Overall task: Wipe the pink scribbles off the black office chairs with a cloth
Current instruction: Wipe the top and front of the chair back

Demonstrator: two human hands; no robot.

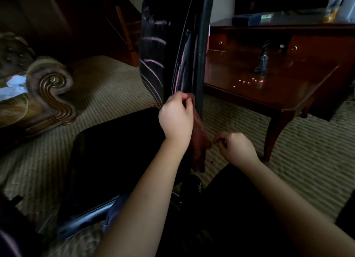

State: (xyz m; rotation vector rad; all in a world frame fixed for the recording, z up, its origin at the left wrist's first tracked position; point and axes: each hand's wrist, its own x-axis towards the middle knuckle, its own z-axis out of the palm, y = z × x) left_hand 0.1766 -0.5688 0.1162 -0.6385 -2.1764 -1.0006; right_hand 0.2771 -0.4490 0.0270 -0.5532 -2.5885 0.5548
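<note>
left hand (176,116) pinches one red cloth (199,141) against one black chair (153,26); right hand (236,148) pinches its lower edge.

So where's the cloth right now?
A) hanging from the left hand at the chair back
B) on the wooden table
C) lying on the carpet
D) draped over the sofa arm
A: the cloth hangs down from the left hand, which pinches it at the lower edge of the chair back.
</note>
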